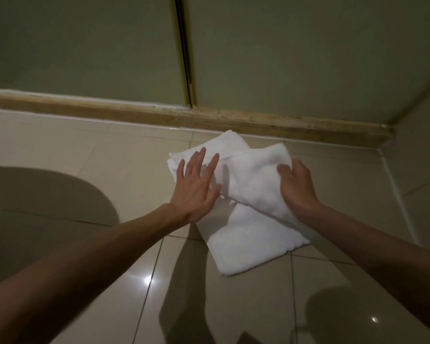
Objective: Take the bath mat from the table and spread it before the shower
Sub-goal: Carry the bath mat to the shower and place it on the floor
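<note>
White bath mat on tiled floor, shower threshold beyond

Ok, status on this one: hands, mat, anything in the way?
Left hand open, flat on bath mat. Right hand closed on a folded layer. Mat on floor tiles before shower door, still partly folded. Nothing blocking.

A white bath mat, partly folded, lies on the tiled floor below the shower door at twelve o'clock. The left hand presses flat on it; the right hand grips a fold.
</note>
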`<state>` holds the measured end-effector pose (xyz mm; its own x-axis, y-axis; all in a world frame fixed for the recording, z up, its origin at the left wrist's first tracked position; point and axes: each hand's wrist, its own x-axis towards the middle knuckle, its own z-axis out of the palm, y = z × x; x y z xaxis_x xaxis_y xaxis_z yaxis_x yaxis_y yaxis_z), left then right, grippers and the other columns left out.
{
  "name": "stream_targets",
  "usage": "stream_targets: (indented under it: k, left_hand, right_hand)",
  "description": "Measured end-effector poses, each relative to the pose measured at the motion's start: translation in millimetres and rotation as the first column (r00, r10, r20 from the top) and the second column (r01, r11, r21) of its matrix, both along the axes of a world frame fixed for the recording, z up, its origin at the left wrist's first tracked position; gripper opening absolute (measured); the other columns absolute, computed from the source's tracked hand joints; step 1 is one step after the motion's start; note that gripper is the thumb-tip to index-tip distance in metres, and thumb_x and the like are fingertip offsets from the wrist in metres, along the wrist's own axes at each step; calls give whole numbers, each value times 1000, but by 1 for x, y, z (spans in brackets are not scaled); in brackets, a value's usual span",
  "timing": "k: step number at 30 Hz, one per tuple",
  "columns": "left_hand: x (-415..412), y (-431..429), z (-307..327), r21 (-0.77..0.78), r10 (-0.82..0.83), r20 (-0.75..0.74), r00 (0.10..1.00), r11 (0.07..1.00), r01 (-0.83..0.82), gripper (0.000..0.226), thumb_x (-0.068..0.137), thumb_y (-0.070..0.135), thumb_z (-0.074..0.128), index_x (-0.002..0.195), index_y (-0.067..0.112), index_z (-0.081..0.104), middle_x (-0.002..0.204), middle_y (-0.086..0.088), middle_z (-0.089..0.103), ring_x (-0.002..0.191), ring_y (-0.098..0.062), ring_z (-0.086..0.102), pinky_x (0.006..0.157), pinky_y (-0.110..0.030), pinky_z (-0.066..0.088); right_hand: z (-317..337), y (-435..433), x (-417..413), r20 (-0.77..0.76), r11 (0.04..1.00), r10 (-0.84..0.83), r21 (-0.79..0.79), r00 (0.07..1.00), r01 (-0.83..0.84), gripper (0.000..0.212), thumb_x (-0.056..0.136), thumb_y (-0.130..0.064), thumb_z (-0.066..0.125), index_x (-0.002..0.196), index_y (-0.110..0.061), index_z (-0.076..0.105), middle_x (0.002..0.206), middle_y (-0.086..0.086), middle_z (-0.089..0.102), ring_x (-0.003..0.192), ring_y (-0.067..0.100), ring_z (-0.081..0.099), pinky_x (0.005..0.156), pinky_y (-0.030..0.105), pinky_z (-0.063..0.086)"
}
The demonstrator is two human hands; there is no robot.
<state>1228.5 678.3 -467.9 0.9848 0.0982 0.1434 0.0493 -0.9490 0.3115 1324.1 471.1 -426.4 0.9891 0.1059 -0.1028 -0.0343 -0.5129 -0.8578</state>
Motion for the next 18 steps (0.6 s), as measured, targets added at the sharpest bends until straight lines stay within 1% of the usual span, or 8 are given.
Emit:
stream_targets:
  k: [4, 5, 7, 9, 12, 14, 16, 18]
  left_hand:
    - [4, -12, -14, 96, -49, -103, 994, 994, 59, 76, 86, 64, 15, 151, 32, -8, 159, -12, -14, 146, -28, -14, 115, -49, -10]
    - [4, -15, -19, 120, -70, -144, 987, 989, 88, 76, 86, 65, 15, 150, 34, -12, 158, -11, -19, 145, -28, -19, 114, -50, -12]
    - [5, -23, -28, 133, -127, -227, 966, 978, 160, 75, 86, 68, 15, 149, 38, -13, 156, -7, -26, 143, -28, -24, 112, -54, -16]
    - [6, -32, -38, 112, -176, -308, 935, 969, 219, 75, 84, 73, 11, 148, 41, -14, 155, -3, -28, 142, -28, -27, 109, -58, -20]
    - [9, -46, -51, 86, -202, -387, 900, 964, 253, 77, 80, 79, 4, 146, 44, -15, 156, -1, -26, 141, -29, -27, 107, -62, -19]
    - [9, -48, -60, 76, -194, -429, 882, 966, 249, 78, 79, 80, 2, 146, 44, -17, 157, -1, -25, 142, -29, -25, 106, -62, -20]
    - [7, -41, -66, 101, -174, -445, 878, 965, 243, 76, 82, 77, 4, 146, 43, -16, 157, 1, -24, 143, -27, -24, 105, -63, -20]
    - [6, -28, -70, 165, -173, -426, 888, 950, 264, 75, 83, 75, 8, 147, 43, -14, 157, 2, -23, 144, -26, -21, 105, -66, -17]
  right_hand:
    - [14, -8, 25, -65, 965, -188, 173, 980, 197, 14, 95, -22, 45, 101, -13, 54, 100, 8, 58, 92, 24, 55, 77, 29, 39]
    - [16, -12, 31, -76, 952, -223, 200, 972, 234, 16, 94, -22, 45, 103, -14, 55, 101, 8, 58, 92, 24, 55, 78, 30, 40]
    - [19, -21, 42, -97, 922, -292, 235, 951, 307, 26, 93, -23, 46, 112, -11, 58, 103, 7, 60, 92, 25, 57, 78, 30, 41]
    - [19, -32, 52, -109, 892, -363, 248, 926, 379, 33, 92, -23, 47, 120, -8, 57, 103, 6, 58, 91, 24, 55, 76, 29, 38]
    - [12, -50, 62, -105, 860, -435, 246, 894, 447, 34, 92, -23, 47, 121, -8, 55, 103, 5, 55, 92, 23, 52, 78, 29, 36]
    - [4, -61, 67, -102, 852, -459, 229, 882, 470, 34, 92, -22, 47, 121, -6, 55, 105, 6, 54, 93, 22, 51, 80, 31, 38]
    - [-5, -70, 69, -102, 856, -465, 204, 879, 476, 31, 93, -20, 48, 118, -5, 55, 107, 9, 56, 94, 23, 52, 85, 34, 42]
    - [-14, -75, 69, -85, 870, -453, 172, 887, 461, 25, 93, -18, 50, 112, -3, 57, 107, 13, 60, 94, 26, 55, 88, 37, 45]
